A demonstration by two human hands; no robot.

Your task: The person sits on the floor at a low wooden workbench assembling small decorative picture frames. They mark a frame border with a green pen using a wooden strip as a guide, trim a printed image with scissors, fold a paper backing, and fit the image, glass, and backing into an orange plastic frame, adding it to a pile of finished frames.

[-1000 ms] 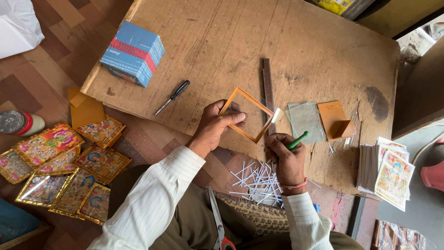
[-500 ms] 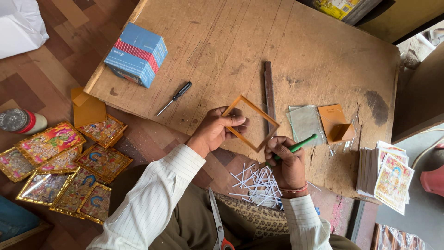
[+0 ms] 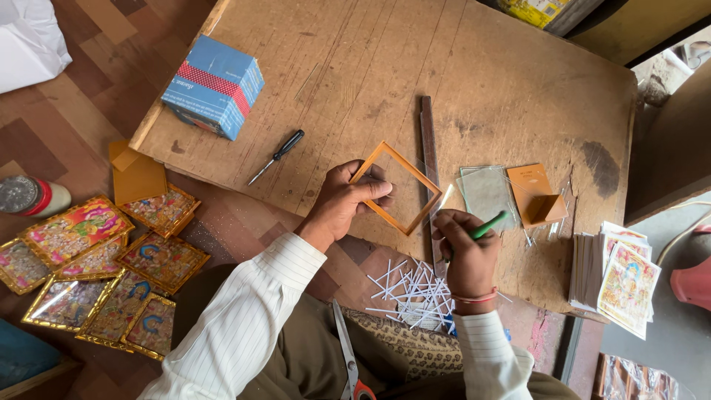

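The left hand (image 3: 342, 204) pinches the empty square orange plastic frame (image 3: 396, 189) by its nine-o'clock corner, tilted above the worn wooden table (image 3: 518, 81). The right hand (image 3: 466, 248), at four o'clock of the frame, is closed around a green pen-like tool (image 3: 489, 224). This looks like fitting work; a cut glass pane (image 3: 485, 192) lies at three o'clock.

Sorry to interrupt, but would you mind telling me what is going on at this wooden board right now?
A person seated at a worn wooden board holds a small orange square frame in the left hand, tilted up off the surface. The right hand grips a green-handled tool beside a long ruler. A glass pane and an orange backing piece lie to the right. Finished framed pictures lie on the floor, and white strips are piled at the lap.
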